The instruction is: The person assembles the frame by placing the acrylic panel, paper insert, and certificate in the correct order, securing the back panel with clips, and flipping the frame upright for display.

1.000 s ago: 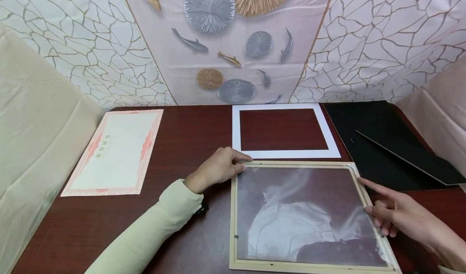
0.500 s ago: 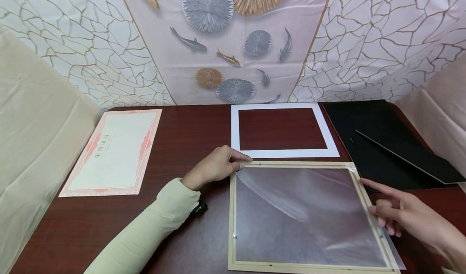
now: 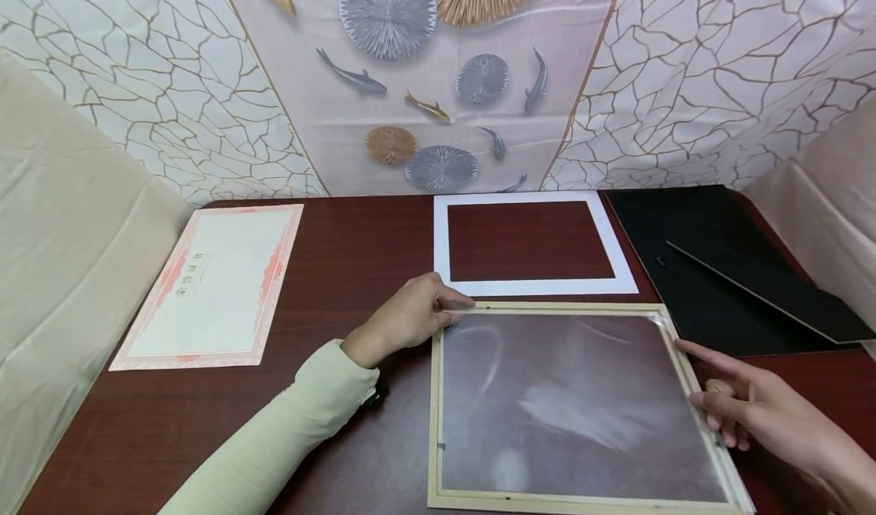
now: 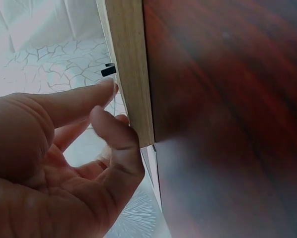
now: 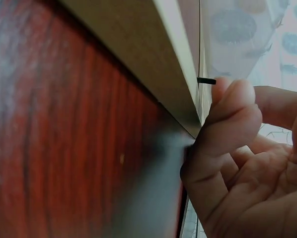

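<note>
Head, corner: your left hand (image 3: 404, 319) seems to pinch the clear sheet (image 3: 568, 378), tips nearly together — likely to keep it straight.
Head, frame: the wooden frame (image 3: 547, 503) lies flat under the sheet.
Head, right side: your right hand (image 3: 760, 408) touches the wood; can't tell if it grips.
Left wrist, tab: a black tab (image 4: 109, 71) by your fingertip.
Right wrist, fingers: bent beside the wood — maybe to steady it.
</note>
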The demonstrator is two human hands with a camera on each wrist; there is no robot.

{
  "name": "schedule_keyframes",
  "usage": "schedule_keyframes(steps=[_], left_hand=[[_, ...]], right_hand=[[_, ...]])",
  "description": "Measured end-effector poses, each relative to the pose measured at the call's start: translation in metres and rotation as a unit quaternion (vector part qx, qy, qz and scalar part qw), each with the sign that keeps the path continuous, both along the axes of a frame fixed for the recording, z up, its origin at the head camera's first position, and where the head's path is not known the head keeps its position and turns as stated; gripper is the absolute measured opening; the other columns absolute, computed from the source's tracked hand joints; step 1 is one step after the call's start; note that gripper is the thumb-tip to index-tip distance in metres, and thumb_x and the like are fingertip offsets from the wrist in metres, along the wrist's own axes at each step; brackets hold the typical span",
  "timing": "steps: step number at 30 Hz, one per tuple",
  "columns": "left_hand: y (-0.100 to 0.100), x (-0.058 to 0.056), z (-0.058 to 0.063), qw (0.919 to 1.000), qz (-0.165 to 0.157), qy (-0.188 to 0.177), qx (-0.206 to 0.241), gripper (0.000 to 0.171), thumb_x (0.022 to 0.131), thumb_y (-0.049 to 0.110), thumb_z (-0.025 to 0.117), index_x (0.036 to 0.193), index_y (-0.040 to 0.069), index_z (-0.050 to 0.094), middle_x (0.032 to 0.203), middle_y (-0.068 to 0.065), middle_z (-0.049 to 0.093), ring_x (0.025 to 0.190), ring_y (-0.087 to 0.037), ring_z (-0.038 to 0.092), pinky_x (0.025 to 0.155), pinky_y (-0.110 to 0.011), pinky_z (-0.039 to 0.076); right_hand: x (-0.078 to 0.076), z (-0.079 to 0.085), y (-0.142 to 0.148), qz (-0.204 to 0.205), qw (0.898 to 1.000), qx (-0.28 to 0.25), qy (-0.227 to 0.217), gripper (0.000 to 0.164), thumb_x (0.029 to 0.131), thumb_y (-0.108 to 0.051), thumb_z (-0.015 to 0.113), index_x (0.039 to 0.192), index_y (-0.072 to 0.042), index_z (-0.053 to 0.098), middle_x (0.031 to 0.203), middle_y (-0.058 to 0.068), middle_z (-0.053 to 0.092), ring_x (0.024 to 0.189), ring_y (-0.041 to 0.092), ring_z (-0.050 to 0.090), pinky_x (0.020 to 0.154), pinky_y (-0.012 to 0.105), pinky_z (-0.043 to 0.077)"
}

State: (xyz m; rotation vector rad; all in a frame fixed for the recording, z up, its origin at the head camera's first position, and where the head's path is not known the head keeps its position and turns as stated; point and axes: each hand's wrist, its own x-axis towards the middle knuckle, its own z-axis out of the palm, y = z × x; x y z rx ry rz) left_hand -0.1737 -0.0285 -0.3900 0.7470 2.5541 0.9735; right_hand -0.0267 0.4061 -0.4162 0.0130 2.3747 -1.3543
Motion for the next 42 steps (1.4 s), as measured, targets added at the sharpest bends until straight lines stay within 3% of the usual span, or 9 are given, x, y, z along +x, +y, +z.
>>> schedule_keyframes(steps=[12,14,17,20,21,25,28,32,42], left_hand=[[0.002,-0.002,-0.003,0.9995,0.015,0.021,-0.019,0.032,0.093,0.0,0.075,0.121,0.014,0.079,0.082,0.0,0.066,0.075,-0.01,0.057,0.068,-0.021,0.048],[0.002,-0.002,-0.003,0.9995,0.015,0.02,-0.02,0.03,0.093,0.0,0.075,0.121,0.013,0.079,0.08,0.001,0.066,0.07,-0.008,0.057,0.066,-0.02,0.048],[0.001,-0.002,-0.002,0.9997,0.011,0.014,-0.02,0.03,0.092,0.003,0.077,0.121,0.012,0.078,0.083,-0.001,0.068,0.074,-0.008,0.058,0.068,-0.019,0.048],[-0.005,0.003,0.001,0.9996,-0.005,0.016,-0.024,0.038,0.089,0.007,0.082,0.127,0.011,0.075,0.097,-0.005,0.066,0.082,-0.009,0.06,0.076,-0.022,0.051],[-0.008,0.006,0.003,0.9995,-0.012,0.014,-0.027,0.044,0.087,0.009,0.085,0.13,0.011,0.074,0.104,-0.006,0.065,0.086,-0.011,0.061,0.079,-0.025,0.052],[-0.016,0.024,0.007,0.9974,-0.046,0.011,-0.055,0.075,0.078,0.018,0.094,0.146,0.016,0.061,0.138,-0.013,0.053,0.112,-0.024,0.061,0.098,-0.038,0.053],[-0.018,0.039,0.008,0.9939,-0.072,0.004,-0.084,0.096,0.073,0.025,0.098,0.155,0.019,0.05,0.161,-0.016,0.037,0.135,-0.036,0.047,0.108,-0.047,0.05],[-0.015,0.053,0.008,0.989,-0.084,0.005,-0.122,0.107,0.07,0.031,0.099,0.16,0.019,0.042,0.172,-0.016,0.022,0.146,-0.044,0.035,0.105,-0.048,0.053],[-0.012,0.057,0.01,0.9857,-0.065,0.019,-0.154,0.096,0.078,0.029,0.094,0.16,0.014,0.045,0.174,-0.014,0.021,0.146,-0.039,0.035,0.104,-0.046,0.054]], right_hand=[[0.003,-0.004,-0.009,-0.028,0.997,0.026,0.066,0.07,0.105,-0.001,0.057,0.137,-0.061,0.041,0.064,0.002,0.058,0.052,0.018,0.057,0.045,0.033,0.048],[0.003,-0.003,-0.012,-0.048,0.996,0.047,0.06,0.064,0.105,-0.004,0.058,0.146,-0.051,0.042,0.064,0.002,0.058,0.053,0.018,0.057,0.046,0.033,0.049],[0.002,0.001,-0.017,-0.072,0.993,0.083,0.037,0.059,0.106,-0.007,0.058,0.159,-0.022,0.038,0.065,0.002,0.058,0.055,0.017,0.057,0.048,0.032,0.049],[0.002,0.003,-0.019,-0.082,0.991,0.101,0.023,0.059,0.107,-0.009,0.057,0.158,0.002,0.032,0.067,0.002,0.058,0.056,0.017,0.057,0.05,0.032,0.049],[0.002,0.003,-0.019,-0.083,0.991,0.1,0.023,0.058,0.107,-0.009,0.058,0.158,0.001,0.033,0.067,0.002,0.058,0.056,0.017,0.057,0.05,0.032,0.049],[0.004,0.0,-0.016,-0.076,0.993,0.076,0.039,0.054,0.105,-0.008,0.06,0.153,-0.025,0.044,0.067,0.002,0.06,0.057,0.018,0.058,0.05,0.032,0.049],[0.004,0.001,-0.016,-0.073,0.993,0.078,0.042,0.056,0.104,-0.007,0.062,0.154,-0.023,0.043,0.067,0.002,0.06,0.057,0.018,0.058,0.05,0.031,0.049],[0.002,0.007,-0.02,-0.078,0.99,0.11,0.03,0.06,0.104,-0.007,0.061,0.156,0.006,0.034,0.069,0.001,0.061,0.058,0.015,0.056,0.052,0.03,0.049],[-0.013,0.017,-0.029,-0.046,0.984,0.169,0.003,0.065,0.104,-0.008,0.06,0.16,0.006,0.031,0.08,0.003,0.063,0.067,0.01,0.056,0.057,0.028,0.049]])
